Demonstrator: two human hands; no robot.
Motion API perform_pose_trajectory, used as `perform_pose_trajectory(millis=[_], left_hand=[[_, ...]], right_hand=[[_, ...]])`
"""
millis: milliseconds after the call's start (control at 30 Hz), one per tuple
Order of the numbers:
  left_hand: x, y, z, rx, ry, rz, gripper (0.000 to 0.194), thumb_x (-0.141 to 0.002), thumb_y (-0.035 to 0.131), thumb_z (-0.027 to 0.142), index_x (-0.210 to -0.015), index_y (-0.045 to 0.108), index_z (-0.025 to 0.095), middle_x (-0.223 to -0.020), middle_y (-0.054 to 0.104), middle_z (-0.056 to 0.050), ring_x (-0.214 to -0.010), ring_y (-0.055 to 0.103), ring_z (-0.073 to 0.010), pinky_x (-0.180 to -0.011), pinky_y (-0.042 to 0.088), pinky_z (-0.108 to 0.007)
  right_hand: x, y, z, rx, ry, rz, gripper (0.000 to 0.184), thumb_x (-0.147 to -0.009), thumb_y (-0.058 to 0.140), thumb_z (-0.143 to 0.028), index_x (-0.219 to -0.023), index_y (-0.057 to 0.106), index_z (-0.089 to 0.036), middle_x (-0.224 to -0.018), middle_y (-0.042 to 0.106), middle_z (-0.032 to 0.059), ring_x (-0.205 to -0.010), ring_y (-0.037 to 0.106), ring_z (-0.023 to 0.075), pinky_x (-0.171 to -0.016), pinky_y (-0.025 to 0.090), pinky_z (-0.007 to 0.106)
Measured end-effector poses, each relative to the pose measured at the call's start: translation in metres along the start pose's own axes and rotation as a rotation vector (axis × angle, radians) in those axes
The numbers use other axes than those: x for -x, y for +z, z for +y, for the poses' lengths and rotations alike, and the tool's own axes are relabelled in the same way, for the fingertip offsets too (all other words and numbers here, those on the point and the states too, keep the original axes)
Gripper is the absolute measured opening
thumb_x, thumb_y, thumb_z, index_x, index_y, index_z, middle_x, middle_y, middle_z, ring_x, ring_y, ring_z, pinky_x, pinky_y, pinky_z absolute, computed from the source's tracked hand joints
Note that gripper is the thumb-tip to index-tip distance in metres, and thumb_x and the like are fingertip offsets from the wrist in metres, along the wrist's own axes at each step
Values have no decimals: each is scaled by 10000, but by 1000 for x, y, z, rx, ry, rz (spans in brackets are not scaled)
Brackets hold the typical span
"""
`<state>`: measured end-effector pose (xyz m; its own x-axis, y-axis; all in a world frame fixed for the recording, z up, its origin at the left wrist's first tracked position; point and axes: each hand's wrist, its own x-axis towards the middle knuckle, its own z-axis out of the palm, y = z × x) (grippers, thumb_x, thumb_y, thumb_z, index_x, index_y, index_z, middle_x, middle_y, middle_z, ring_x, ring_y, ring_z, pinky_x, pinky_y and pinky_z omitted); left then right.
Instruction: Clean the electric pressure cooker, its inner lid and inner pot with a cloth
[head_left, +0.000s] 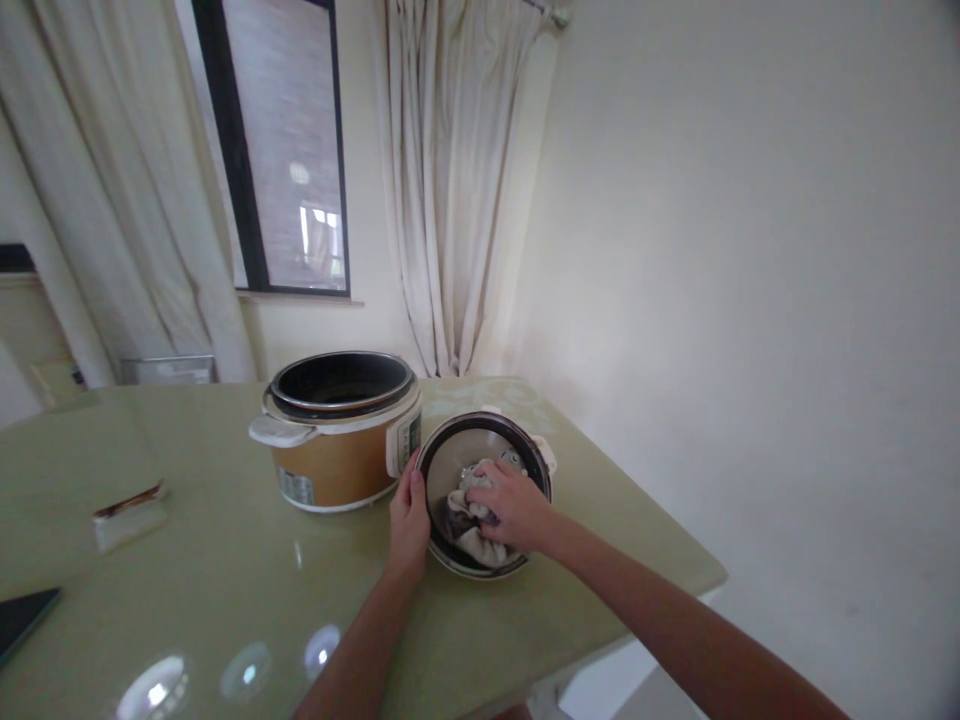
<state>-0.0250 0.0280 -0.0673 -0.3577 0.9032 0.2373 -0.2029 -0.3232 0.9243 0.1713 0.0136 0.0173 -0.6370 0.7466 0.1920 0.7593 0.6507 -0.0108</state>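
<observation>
The left hand (410, 520) is holding a round lid with a grey inner plate, a dark ring and a pale rim (457, 460) at its left edge; its grip is closing around that edge, and the lid is tilting with its inner face toward the wearer. The right hand (517, 505) is bunching a crumpled off-white cloth with dark patches (461, 507) in its grip and pressing it against the inner plate. The lid is sitting above the glossy pale-green counter (225, 560), just to the right of a gold-and-white electric cooker with a dark inner pot (341, 460), which is standing upright and uncovered. Whether the lid's lower edge is touching the counter cannot be told. Judging from this arrangement, the step in hand is apparently the wiping of the lid's inner face. The next move is probably calling for a steady left grip on the edge, with the right hand guiding the cloth over the bare upper-left plate and around the dark ring.
</observation>
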Motion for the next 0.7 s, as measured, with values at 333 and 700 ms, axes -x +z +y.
perform_pose_trajectory(millis=[333,700], left_hand=[[4,-1,4,-33,16,1,586,-987,545,599,-1432,637,227,-1532,595,-88,-1483,475,-257,-1272,324,-403],[1,-1,5,-83,20,46,564,-1014,499,582,-1423,639,220,-1520,605,-93,-1461,503,-255,-1260,353,-425]], right_hand=[[-64,5,-29,-141,299,326,432,-907,681,-429,-1297,651,-245,-1295,560,116,-1187,516,283,-1031,440,404],[-4,4,-5,35,-20,-73,349,-797,807,-354,-1133,745,-286,-1328,545,107,-1203,505,314,-992,469,438]])
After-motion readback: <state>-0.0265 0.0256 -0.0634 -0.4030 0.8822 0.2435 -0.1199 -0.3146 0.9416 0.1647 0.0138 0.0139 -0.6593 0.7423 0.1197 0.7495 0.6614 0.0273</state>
